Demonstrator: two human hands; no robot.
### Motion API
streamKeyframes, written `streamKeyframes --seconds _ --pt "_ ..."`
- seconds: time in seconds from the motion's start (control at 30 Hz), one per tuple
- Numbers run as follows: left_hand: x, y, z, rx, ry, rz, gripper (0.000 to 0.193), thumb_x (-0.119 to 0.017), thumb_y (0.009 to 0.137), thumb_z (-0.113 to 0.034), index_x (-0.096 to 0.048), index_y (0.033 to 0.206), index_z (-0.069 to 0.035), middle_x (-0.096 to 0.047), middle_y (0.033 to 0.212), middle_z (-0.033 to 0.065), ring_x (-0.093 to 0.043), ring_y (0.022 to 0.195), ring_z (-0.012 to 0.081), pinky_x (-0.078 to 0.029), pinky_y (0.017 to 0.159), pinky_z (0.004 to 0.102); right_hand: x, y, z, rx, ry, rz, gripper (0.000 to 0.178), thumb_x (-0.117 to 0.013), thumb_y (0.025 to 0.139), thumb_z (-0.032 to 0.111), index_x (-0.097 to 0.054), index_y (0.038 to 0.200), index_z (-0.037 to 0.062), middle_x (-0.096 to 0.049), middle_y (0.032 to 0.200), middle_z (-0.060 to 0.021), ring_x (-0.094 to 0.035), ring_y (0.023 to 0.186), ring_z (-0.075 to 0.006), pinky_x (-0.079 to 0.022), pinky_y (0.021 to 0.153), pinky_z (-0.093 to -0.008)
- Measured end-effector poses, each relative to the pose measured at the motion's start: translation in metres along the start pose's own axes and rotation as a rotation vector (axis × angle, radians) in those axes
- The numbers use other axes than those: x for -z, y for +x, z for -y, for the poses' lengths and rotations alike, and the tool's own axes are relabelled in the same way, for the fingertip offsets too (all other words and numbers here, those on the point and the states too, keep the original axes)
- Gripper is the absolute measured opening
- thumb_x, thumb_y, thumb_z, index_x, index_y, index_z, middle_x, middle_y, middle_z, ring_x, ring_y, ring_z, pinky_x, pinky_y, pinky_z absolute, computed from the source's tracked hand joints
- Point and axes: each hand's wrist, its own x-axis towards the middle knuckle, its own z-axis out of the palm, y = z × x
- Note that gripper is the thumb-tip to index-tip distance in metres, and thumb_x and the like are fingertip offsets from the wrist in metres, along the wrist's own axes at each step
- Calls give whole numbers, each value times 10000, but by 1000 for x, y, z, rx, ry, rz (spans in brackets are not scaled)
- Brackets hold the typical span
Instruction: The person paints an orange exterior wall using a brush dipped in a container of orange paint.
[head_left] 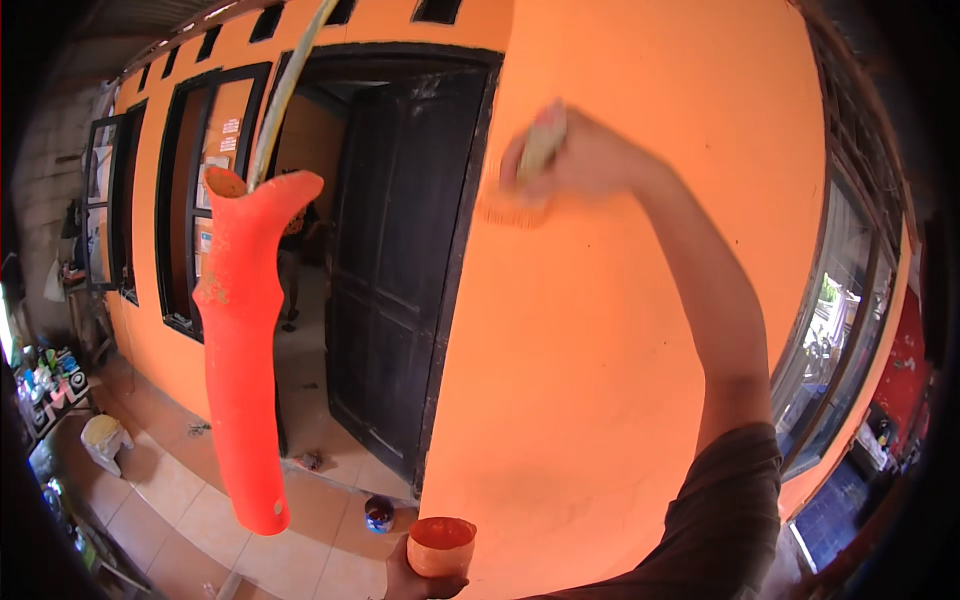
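My right hand [595, 158] is raised and closed around the pale handle of a paintbrush [544, 138]. Orange bristles press on or lie close against the orange wall [600, 340], just right of the door frame; motion blurs hand and brush. Low in the picture, my left hand [402, 572] grips a small orange cup [442, 558] from below and the side. The cup is upright, its inside coated with orange-red paint; how full it is I cannot tell.
A red-orange hollow tube [243, 350] hangs from a cord at left. Behind it, a dark door [400, 260] stands ajar, and a person is partly visible inside. A blue container [379, 514] and a stool [106, 442] stand on the tiled floor. A dark-framed window [825, 330] lies at right.
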Motion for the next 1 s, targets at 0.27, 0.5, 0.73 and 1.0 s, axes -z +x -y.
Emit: streamKeyframes --seconds 0.27,0.5,0.73,1.0 --pt "-1 4 -3 -53 -10 -183 669 -810 622 -41 -520 1226 -61 -639 1031 81 -630 870 177 -533 710 296 152 111 -43 73 -262 -644 190 -664 689 -24 -694 859 56 -703 858 -97 -658 731 -150 -534 684 -313" --pt "7 -1 -31 57 10 -173 829 -893 468 -102 -528 1207 -13 -641 1115 110 -630 1027 223 -513 885 373 93 127 -72 564 -775 -1008 107 -648 682 -5 -683 762 56 -706 816 -104 -671 756 -225 -538 694 -335" --pt "17 -2 -27 26 188 -164 847 -927 462 -188 -521 1176 14 -653 1064 118 -645 955 200 -537 825 350 -132 -33 -23 317 -605 -632 359 -677 670 68 -642 1016 155 -597 1129 -75 -593 1035 -267 -542 784 -348" --pt "14 -19 -31 57 162 -130 878 -930 451 -166 -502 1197 10 -645 1080 120 -640 972 203 -540 829 353 -128 -65 20 -14 315 31 113 -636 803 169 -686 864 88 -690 883 -34 -637 851 -147 -509 755 -296"
